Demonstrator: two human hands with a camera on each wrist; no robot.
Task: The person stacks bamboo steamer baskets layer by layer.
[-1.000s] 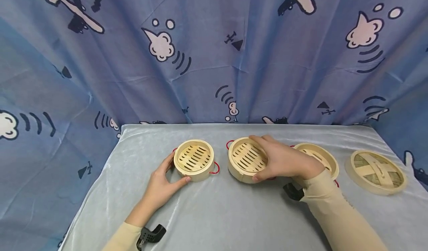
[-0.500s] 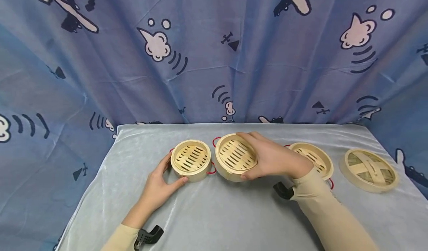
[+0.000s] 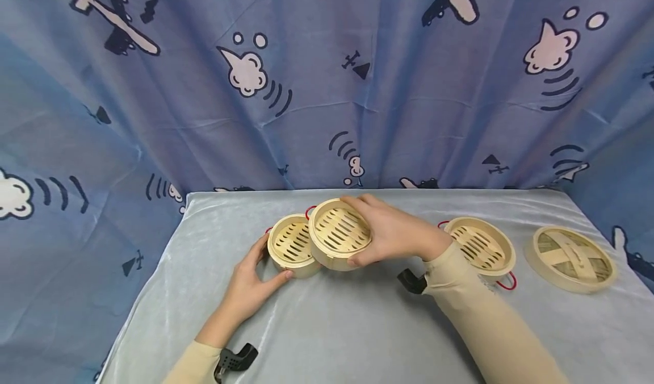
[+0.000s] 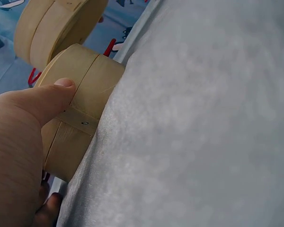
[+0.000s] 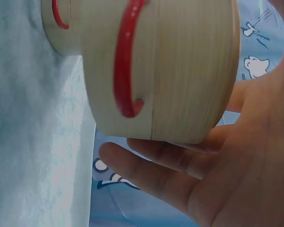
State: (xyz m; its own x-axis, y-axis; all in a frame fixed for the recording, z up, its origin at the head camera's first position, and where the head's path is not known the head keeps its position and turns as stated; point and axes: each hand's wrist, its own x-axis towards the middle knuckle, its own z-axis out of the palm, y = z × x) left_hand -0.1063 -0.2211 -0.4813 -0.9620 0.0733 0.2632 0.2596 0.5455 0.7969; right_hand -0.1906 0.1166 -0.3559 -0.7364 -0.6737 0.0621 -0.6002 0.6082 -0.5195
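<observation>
My left hand [image 3: 247, 284] grips a round bamboo steamer basket [image 3: 291, 242] that stands on the cloth; in the left wrist view the thumb lies along that basket's side [image 4: 85, 94]. A second steamer basket [image 3: 341, 230], with red loop handles, is held up by my right hand [image 3: 390, 230], fingers at its far rim and thumb at the near side. It is raised off the cloth and overlaps the right part of the left basket in the head view. The right wrist view shows its side and red handle [image 5: 125, 61], with the fingers behind it.
A third steamer basket [image 3: 480, 245] with red handles sits to the right on the grey cloth [image 3: 357, 327]. Beyond it lies a woven bamboo lid [image 3: 572, 259] with a strap across its top. A blue printed curtain [image 3: 306, 88] hangs behind the table.
My right hand has carried its steamer basket leftward and up off the cloth, until it overlaps the left one in view. My left hand keeps its hold in the same place.
</observation>
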